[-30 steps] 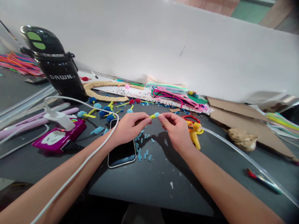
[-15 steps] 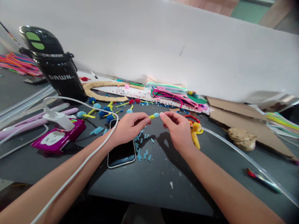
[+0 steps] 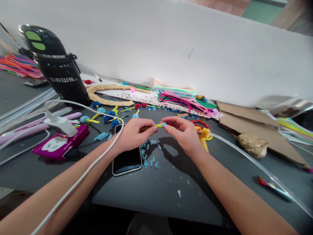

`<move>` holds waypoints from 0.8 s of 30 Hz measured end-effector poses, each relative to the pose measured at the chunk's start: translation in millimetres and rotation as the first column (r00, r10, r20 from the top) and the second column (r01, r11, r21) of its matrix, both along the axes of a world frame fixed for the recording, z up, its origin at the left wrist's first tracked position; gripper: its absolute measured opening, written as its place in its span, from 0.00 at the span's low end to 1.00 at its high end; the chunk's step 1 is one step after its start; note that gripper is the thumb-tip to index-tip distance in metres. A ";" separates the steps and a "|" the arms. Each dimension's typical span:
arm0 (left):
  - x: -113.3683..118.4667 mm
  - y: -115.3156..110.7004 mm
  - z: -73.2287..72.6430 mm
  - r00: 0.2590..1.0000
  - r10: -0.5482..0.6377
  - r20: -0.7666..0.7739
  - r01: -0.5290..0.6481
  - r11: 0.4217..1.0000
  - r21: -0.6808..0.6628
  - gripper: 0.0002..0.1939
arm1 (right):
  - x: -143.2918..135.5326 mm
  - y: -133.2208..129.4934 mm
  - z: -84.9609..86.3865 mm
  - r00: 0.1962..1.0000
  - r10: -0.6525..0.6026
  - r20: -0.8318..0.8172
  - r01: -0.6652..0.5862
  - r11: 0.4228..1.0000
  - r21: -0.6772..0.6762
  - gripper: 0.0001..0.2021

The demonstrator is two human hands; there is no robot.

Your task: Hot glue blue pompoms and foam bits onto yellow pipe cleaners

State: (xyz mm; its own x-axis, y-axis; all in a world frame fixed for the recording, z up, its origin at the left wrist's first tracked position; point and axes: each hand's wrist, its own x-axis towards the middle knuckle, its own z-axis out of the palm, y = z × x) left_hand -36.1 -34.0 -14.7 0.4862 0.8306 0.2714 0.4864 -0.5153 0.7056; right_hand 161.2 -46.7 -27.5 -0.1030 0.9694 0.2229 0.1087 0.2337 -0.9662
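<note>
My left hand [image 3: 137,133] is closed, thumb and fingertips pinching a short fuzzy yellow stem [image 3: 158,125], which looks like pipe cleaner. At the stem's right end sits a small light blue fuzzy tip [image 3: 163,124]. The thumb and index finger of my right hand [image 3: 183,132] close on that tip, with the other fingers loosely bent. Under the hands lie several cut light blue pieces [image 3: 153,142]. A phone [image 3: 127,161] rests partly beneath my left hand. Just beyond my right wrist are yellow-handled pliers or a similar tool [image 3: 203,137], partly hidden.
A black bottle [image 3: 61,68] stands back left, near a purple power strip [image 3: 61,143]. A white cable [image 3: 97,160] crosses over my left forearm. Finished-looking blue pompom stems [image 3: 107,117] lie behind the hands. Cardboard [image 3: 259,130] and a clear tube [image 3: 244,155] occupy the right.
My right hand has shifted slightly left and down, its fingers straighter. The stem's tip is lower, and less of the light blue shows beyond the yellow.
</note>
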 end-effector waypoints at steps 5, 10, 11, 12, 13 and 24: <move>0.2 0.3 -2.5 1.000 -0.008 -0.008 0.008 1.000 -0.007 0.15 | 0.4 -0.1 -0.9 0.998 0.005 0.061 -0.006 1.000 0.031 0.10; -0.1 0.4 -4.2 1.000 -0.020 -0.012 0.019 1.000 -0.016 0.14 | 1.0 0.1 -2.9 0.996 0.005 0.087 -0.008 0.999 0.039 0.09; -0.1 0.4 -4.2 1.000 -0.021 -0.013 0.021 1.000 -0.014 0.14 | 1.0 0.1 -3.1 0.996 0.004 0.091 -0.008 0.999 0.040 0.09; -0.1 0.4 -4.1 1.000 -0.023 -0.013 0.022 1.000 -0.013 0.14 | 1.0 0.1 -3.2 0.996 0.003 0.093 -0.007 0.999 0.042 0.09; -0.1 0.3 -4.0 1.000 -0.024 -0.012 0.024 1.000 -0.012 0.14 | 0.9 0.1 -3.2 0.995 0.002 0.096 -0.006 0.999 0.043 0.09; -1.0 0.2 -5.7 0.999 -0.041 -0.002 0.040 0.999 -0.027 0.13 | -0.2 0.3 -2.3 0.991 -0.002 0.136 -0.006 0.998 0.058 0.08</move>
